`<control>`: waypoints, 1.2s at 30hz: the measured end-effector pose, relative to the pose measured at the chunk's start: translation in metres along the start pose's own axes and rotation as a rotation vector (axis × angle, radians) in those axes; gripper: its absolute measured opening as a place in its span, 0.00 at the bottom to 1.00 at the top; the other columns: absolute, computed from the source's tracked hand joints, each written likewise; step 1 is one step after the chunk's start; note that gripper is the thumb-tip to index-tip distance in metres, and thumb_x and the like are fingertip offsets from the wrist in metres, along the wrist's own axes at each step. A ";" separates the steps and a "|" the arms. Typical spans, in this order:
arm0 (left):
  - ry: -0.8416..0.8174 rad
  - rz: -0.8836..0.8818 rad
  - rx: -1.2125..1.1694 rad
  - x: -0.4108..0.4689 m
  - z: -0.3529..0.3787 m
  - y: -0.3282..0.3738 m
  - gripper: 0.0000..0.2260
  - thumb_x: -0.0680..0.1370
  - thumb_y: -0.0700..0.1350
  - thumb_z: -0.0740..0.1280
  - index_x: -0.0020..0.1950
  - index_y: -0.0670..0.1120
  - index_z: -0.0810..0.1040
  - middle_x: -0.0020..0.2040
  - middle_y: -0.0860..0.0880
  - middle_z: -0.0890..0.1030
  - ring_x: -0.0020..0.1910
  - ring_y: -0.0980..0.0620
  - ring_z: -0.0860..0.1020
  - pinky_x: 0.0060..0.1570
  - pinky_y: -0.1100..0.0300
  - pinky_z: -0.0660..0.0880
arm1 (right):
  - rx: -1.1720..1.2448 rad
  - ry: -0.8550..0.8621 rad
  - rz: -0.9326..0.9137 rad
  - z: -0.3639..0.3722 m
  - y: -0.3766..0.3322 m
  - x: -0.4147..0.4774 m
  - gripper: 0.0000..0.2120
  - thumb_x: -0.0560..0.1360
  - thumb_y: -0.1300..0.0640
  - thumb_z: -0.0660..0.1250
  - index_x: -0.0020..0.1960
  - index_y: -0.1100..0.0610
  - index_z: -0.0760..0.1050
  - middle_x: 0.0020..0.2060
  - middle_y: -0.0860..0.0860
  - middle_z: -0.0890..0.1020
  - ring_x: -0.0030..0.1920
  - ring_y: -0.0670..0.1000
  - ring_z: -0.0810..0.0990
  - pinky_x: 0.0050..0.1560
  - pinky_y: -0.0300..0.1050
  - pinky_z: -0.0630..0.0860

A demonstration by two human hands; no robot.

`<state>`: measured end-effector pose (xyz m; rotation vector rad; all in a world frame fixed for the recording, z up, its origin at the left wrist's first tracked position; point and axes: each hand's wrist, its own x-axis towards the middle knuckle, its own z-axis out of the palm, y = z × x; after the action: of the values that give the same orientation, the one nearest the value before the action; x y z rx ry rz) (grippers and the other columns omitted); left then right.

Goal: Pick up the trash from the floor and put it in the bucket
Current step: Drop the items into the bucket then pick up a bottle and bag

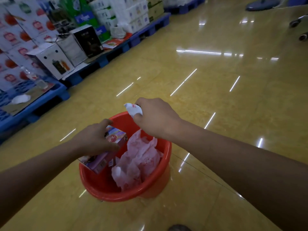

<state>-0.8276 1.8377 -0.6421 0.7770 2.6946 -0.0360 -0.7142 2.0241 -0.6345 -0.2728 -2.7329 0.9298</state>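
A red plastic bucket stands on the yellow tiled floor just in front of me. A crumpled pink plastic bag lies inside it. My left hand grips a purple printed carton that leans over the bucket's left rim, partly inside. My right hand hovers over the bucket's far rim, shut on a small crumpled white wrapper with a red mark.
Blue pallets stacked with cartons and packs run along the left side. A white scrap lies on the nearest pallet. A trolley wheel shows at the top right. Glossy floor stretches ahead and right.
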 end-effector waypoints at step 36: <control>0.076 0.205 -0.050 0.037 0.033 0.050 0.38 0.65 0.72 0.57 0.66 0.49 0.74 0.60 0.47 0.80 0.56 0.49 0.78 0.55 0.54 0.74 | 0.023 0.000 0.084 0.047 0.040 -0.026 0.11 0.75 0.56 0.64 0.54 0.59 0.81 0.50 0.59 0.84 0.54 0.60 0.80 0.54 0.52 0.77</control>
<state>-0.8209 1.8957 -0.6817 1.0543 2.6593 0.1109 -0.6986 2.0216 -0.6995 -0.3856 -2.7279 0.9825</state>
